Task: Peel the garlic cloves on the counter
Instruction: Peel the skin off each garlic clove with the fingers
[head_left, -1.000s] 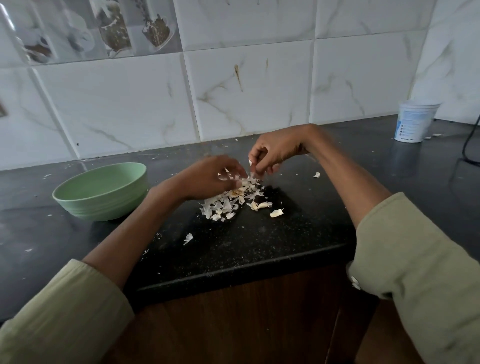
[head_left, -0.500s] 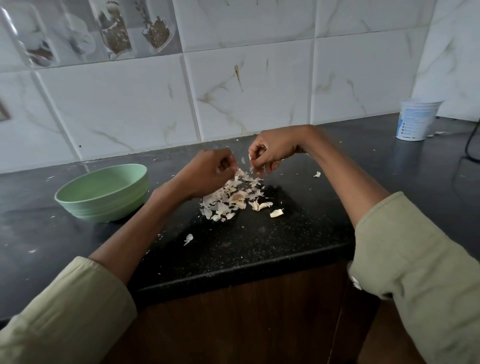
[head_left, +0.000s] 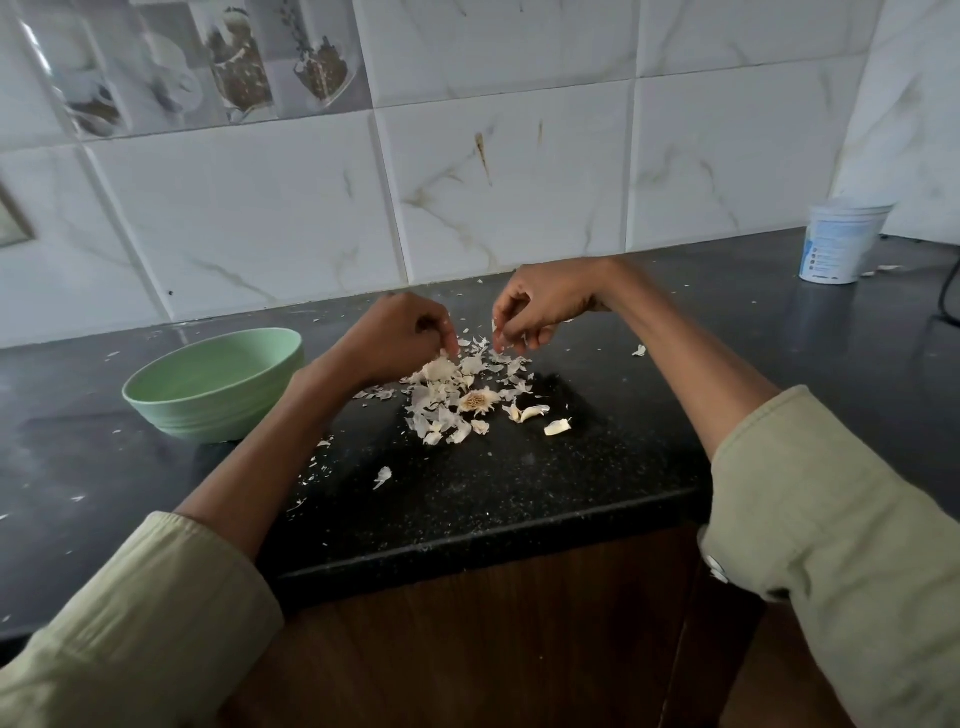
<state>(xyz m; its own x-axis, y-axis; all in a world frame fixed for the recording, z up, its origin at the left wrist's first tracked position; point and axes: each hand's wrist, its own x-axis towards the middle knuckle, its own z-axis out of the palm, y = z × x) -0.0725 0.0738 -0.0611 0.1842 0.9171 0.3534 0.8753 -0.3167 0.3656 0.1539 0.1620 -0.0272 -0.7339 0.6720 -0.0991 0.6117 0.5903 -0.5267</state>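
A pile of papery garlic skins (head_left: 447, 410) lies on the black counter (head_left: 467, 499), with a dried garlic root base (head_left: 477, 401) in it. Two garlic cloves (head_left: 534, 413) (head_left: 557, 427) lie just right of the pile. My left hand (head_left: 400, 332) hovers over the pile's far left edge, its curled fingertips bunched on a piece of garlic skin (head_left: 440, 368). My right hand (head_left: 540, 309) is above the pile's far right edge and pinches a small garlic clove (head_left: 494, 326), mostly hidden by the fingers.
A pale green bowl (head_left: 208, 384) stands left of my left forearm. At the far right a white plastic cup (head_left: 841, 241) stands by the tiled wall, with a black cable (head_left: 949, 296) beside it. Skin flakes (head_left: 383, 475) dot the counter. The counter's front edge (head_left: 493, 545) is near.
My hands were together over the pile and have drawn apart. The left hand moved left, then down onto the skins; the right hand stayed roughly where it was.
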